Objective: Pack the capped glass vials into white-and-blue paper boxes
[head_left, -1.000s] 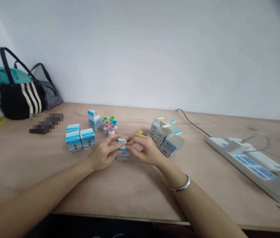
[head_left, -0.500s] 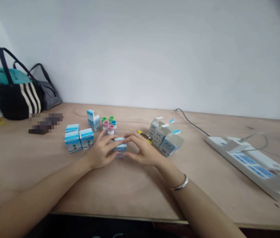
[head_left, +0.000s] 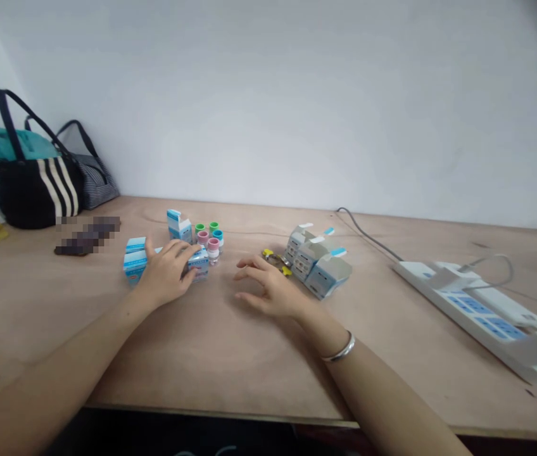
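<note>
My left hand (head_left: 166, 271) is closed around a small blue-and-white cardboard box (head_left: 199, 263), thumb and fingers on its sides, and partly covers it. Directly left of that hand are more closed boxes of the same kind (head_left: 134, 265), partly hidden by it. Behind them an open box (head_left: 180, 226) stands with its flap up. Beside the held box is a group of small bottles (head_left: 213, 250) with pink, green and blue caps. My right hand (head_left: 268, 288) hovers over the table, fingers apart and curved, holding nothing.
Several opened boxes (head_left: 318, 263) lean in a row at the right, with small yellow-ended items (head_left: 278, 261) beside them. A long white power strip (head_left: 468, 310) with a grey cable lies farther right. Bags (head_left: 35, 190) and a blurred dark object (head_left: 88, 236) lie at the left.
My left hand has moved left with the small box, from between both hands to beside the closed boxes. My right hand has let go of the box and stays about where it was.
</note>
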`<control>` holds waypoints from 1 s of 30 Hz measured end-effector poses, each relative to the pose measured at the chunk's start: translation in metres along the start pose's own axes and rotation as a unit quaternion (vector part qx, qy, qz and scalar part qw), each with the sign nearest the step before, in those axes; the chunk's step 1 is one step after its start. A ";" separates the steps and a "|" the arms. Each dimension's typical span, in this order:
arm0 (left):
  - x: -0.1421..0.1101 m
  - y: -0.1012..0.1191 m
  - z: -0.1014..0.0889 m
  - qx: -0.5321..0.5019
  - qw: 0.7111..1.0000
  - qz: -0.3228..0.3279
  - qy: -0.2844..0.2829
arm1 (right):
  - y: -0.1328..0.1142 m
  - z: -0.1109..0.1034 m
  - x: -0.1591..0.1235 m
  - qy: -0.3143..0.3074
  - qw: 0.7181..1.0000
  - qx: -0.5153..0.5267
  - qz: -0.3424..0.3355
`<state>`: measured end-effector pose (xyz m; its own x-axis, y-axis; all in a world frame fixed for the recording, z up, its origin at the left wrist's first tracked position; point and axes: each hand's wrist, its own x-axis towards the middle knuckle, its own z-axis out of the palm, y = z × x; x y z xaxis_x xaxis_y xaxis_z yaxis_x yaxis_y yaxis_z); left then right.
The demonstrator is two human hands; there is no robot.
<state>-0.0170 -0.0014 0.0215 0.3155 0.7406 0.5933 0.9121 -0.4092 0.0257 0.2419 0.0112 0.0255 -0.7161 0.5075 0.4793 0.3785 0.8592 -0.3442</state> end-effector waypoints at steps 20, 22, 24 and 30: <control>0.004 -0.016 0.000 0.112 0.990 -0.082 -0.030 | -0.002 0.011 0.087 0.111 0.987 -0.067 0.091; 0.004 -0.016 0.001 0.122 0.989 -0.078 -0.030 | -0.001 0.013 0.118 0.084 0.989 -0.058 0.111; 0.003 -0.016 0.002 0.137 0.987 -0.075 -0.026 | 0.000 0.019 0.145 0.018 0.991 -0.039 0.126; 0.002 -0.014 0.006 0.160 0.985 -0.067 -0.004 | 0.002 0.051 0.185 -0.027 0.992 -0.028 0.118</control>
<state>-0.0275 0.0088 0.0180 0.1872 0.7807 0.5962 0.9812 -0.1197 -0.1514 0.0806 0.1030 0.0724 -0.6340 0.6915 0.3462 0.5699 0.7204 -0.3953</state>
